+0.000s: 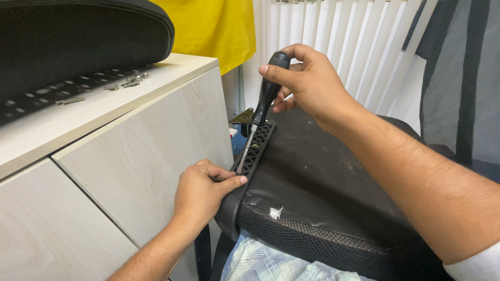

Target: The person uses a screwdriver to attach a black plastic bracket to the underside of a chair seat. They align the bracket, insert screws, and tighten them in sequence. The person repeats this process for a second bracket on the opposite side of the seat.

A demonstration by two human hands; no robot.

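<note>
head view: right hand [312, 83] grips screwdriver [265, 99] over seat [323, 182]; left hand [200, 192] pinches its tip; cabinet [130, 156] left, blinds [333, 36] behind.

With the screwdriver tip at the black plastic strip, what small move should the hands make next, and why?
Probably turn the screwdriver with the right hand, pressing down along its shaft. The tip sits at the slotted strip on the seat cushion edge, and the left hand braces that edge. Loose screws on the cabinet suggest others are out.
</note>
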